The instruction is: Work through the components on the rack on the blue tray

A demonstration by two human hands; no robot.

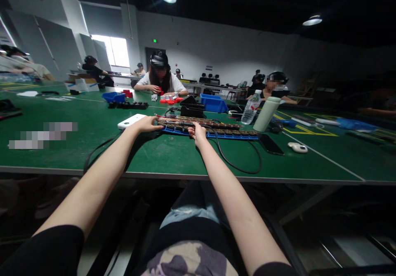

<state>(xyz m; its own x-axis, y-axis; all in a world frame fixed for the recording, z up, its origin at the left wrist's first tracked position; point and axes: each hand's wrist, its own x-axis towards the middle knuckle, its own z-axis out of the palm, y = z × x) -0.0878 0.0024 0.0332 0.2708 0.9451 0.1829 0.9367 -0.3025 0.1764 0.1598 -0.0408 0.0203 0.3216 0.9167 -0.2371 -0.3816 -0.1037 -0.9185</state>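
A long blue rack [230, 135] lies across the table in front of me, carrying rows of copper-coloured strips [213, 124]. My left hand [147, 124] is at its left end, with bent fingers closed around the end of the rack. Near the rack's middle, my right hand [198, 133] grips a slim black pen-shaped tool [184, 123], its tip pointing left over the strips. A black cable [221, 150] runs from the tool's right side and loops on the table. The exact kind of tool and its tip are too small to make out.
Behind the rack stand a black holder [192, 107] and a blue bin [213, 102]. To the right are a water bottle [251, 107], a green tumbler [266, 114], a phone [270, 144] and a cream case [297, 147]. A white box [131, 121] sits left; a co-worker [159, 76] sits opposite.
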